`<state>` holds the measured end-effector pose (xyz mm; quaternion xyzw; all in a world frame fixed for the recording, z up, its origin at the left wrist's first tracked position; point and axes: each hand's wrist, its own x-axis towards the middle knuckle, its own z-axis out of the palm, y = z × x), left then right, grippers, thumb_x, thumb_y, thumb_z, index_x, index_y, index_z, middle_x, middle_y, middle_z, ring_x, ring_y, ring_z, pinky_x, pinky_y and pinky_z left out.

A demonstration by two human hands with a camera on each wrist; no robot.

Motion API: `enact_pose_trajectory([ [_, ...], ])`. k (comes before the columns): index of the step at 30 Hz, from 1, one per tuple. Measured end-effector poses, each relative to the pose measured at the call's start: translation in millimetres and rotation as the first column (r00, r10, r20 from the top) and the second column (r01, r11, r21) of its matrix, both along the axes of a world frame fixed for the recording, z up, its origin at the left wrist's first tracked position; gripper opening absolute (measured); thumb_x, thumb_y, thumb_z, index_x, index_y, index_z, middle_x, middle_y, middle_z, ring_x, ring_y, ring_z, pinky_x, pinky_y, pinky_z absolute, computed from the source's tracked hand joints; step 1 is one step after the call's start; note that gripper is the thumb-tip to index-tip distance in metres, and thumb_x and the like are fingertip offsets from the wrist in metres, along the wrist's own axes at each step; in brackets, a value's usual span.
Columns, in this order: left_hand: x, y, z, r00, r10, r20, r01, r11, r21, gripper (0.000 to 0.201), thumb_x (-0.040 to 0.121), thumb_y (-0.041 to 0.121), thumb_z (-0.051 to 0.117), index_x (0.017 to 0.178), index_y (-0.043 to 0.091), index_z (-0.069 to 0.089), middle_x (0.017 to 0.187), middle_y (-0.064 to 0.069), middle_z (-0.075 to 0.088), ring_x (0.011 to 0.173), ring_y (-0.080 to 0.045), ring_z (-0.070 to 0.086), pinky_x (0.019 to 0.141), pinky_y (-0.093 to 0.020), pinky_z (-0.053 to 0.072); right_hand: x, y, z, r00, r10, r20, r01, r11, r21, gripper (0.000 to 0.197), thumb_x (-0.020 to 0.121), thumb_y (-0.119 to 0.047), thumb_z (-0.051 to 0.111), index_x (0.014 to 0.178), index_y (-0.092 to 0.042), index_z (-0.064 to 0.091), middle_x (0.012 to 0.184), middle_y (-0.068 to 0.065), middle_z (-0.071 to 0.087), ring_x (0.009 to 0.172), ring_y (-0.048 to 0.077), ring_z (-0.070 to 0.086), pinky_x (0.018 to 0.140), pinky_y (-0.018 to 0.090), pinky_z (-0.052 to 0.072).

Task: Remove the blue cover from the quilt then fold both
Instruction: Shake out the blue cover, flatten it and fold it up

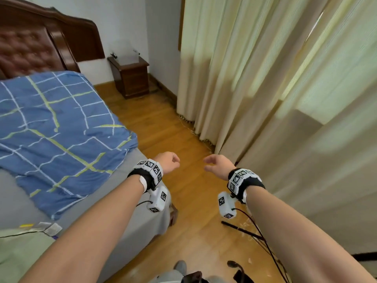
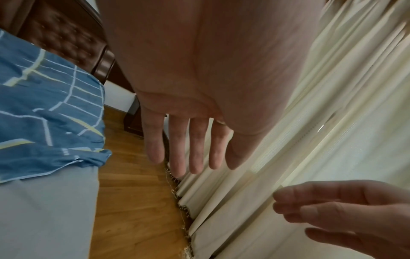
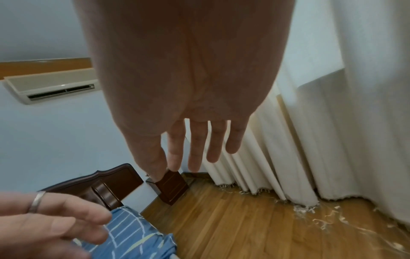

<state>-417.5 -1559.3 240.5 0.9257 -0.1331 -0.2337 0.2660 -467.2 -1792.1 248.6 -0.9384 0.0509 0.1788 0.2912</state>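
Observation:
The blue cover (image 1: 55,127) with white and yellow grid lines lies spread and rumpled across the grey bed (image 1: 134,211); it also shows in the left wrist view (image 2: 48,112) and the right wrist view (image 3: 131,229). A pale green cloth (image 1: 18,246) lies at the bed's near left corner. My left hand (image 1: 170,160) hangs over the wooden floor just past the bed's edge, fingers (image 2: 177,149) straight and empty. My right hand (image 1: 216,162) floats beside it, about a hand's width to the right, fingers (image 3: 195,147) relaxed and holding nothing.
Cream curtains (image 1: 275,88) hang along the right side down to the wooden floor (image 1: 163,123). A dark bedside cabinet (image 1: 130,78) stands in the far corner next to the padded headboard (image 1: 30,48). Black cables (image 1: 255,235) trail on the floor near my right arm.

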Motion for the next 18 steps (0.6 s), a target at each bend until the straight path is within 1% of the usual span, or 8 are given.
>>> enact_pose_trajectory([
  [2,38,-19,7,1.0,0.02,0.006,-0.02,1.0,0.023,0.026,0.091,0.035,0.06,0.116,0.028,0.064,0.124,0.005,0.063,0.114,-0.015,0.058,0.095,-0.03,0.047,50,-14,0,0.999,0.041,-0.005,-0.041,0.999,0.03,0.038,0.091,-0.031,0.066,0.128,-0.024,0.061,0.132,-0.004,0.06,0.123,0.015,0.055,0.105,0.032,0.044],
  [4,79,-24,6,0.997,0.076,0.008,-0.077,0.996,0.049,0.026,0.091,0.036,0.06,0.116,0.028,0.064,0.124,0.005,0.063,0.114,-0.014,0.059,0.097,-0.032,0.048,104,-20,-4,0.994,0.105,-0.013,-0.105,0.993,0.049,0.039,0.09,-0.033,0.067,0.127,-0.024,0.061,0.133,-0.003,0.06,0.124,0.016,0.055,0.106,0.034,0.044],
  [7,136,-15,-9,0.975,0.223,-0.001,-0.222,0.97,0.094,0.026,0.091,0.033,0.059,0.116,0.025,0.064,0.124,0.005,0.063,0.114,-0.015,0.059,0.097,-0.031,0.047,195,-21,-21,0.974,0.223,-0.025,-0.222,0.974,0.045,0.039,0.09,-0.034,0.067,0.127,-0.025,0.061,0.132,-0.005,0.06,0.121,0.015,0.056,0.103,0.033,0.045],
  [10,182,-4,-30,0.924,0.382,-0.006,-0.378,0.917,0.129,0.027,0.093,0.028,0.058,0.118,0.018,0.064,0.126,0.002,0.062,0.116,-0.018,0.058,0.099,-0.031,0.045,285,-12,-42,0.924,0.381,-0.01,-0.381,0.924,0.032,0.044,0.09,-0.035,0.067,0.131,-0.023,0.058,0.134,-0.005,0.059,0.122,0.014,0.056,0.104,0.032,0.045],
  [12,208,3,-43,0.874,0.485,0.011,-0.48,0.86,0.176,0.029,0.095,0.028,0.056,0.121,0.017,0.063,0.127,0.0,0.062,0.117,-0.021,0.058,0.099,-0.031,0.045,341,-2,-52,0.872,0.49,-0.005,-0.49,0.872,0.003,0.044,0.09,-0.035,0.067,0.131,-0.025,0.057,0.134,-0.006,0.059,0.123,0.015,0.055,0.105,0.034,0.045],
  [14,222,7,-47,0.802,0.597,0.005,-0.586,0.785,0.203,0.028,0.093,0.03,0.056,0.118,0.02,0.065,0.124,-0.001,0.064,0.114,-0.022,0.059,0.099,-0.036,0.046,385,13,-60,0.79,0.612,-0.031,-0.613,0.789,-0.038,0.045,0.089,-0.036,0.067,0.132,-0.027,0.057,0.135,-0.005,0.059,0.123,0.017,0.056,0.105,0.038,0.045],
  [15,227,10,-48,0.768,0.64,0.01,-0.626,0.747,0.224,0.027,0.093,0.031,0.055,0.115,0.022,0.065,0.122,-0.002,0.065,0.112,-0.023,0.06,0.097,-0.037,0.047,405,23,-62,0.743,0.667,-0.047,-0.669,0.742,-0.051,0.045,0.089,-0.037,0.067,0.132,-0.028,0.057,0.135,-0.005,0.059,0.123,0.018,0.056,0.105,0.038,0.046],
  [18,231,17,-44,0.622,0.782,0.027,-0.764,0.6,0.237,0.026,0.093,0.031,0.053,0.114,0.022,0.066,0.12,-0.003,0.066,0.112,-0.028,0.06,0.092,-0.033,0.045,443,55,-63,0.599,0.796,-0.084,-0.801,0.597,-0.054,0.045,0.087,-0.04,0.067,0.13,-0.03,0.057,0.134,-0.004,0.06,0.123,0.02,0.056,0.106,0.04,0.045],
])
